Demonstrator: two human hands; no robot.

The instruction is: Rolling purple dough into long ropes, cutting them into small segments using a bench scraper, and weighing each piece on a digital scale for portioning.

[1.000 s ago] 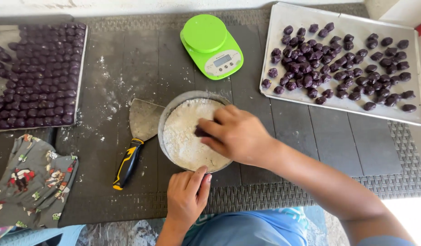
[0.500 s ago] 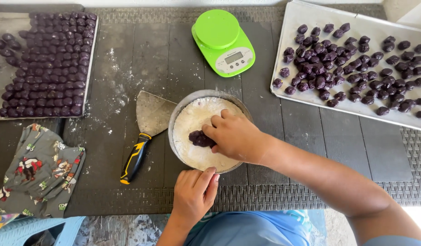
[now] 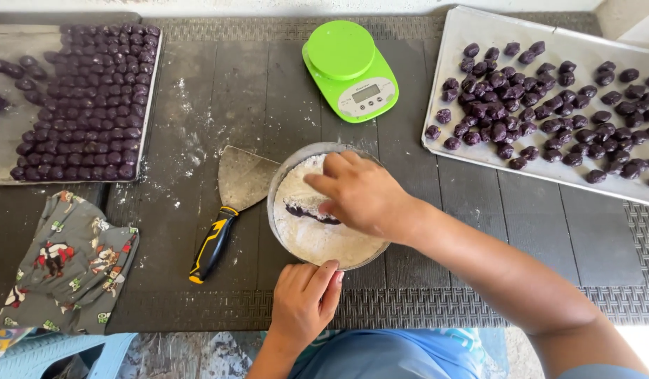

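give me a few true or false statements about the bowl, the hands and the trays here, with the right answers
1. The right hand is inside the bowl of white flour, over a dark purple piece. True.
2. The left hand grips the scraper. False: it rests at the bowl's near rim; the scraper lies untouched to the bowl's left.
3. The green scale has a purple piece on it. False: its platform is bare.
4. The left tray holds purple pieces in tidy rows. True.
5. The right tray holds loosely scattered purple pieces. True.
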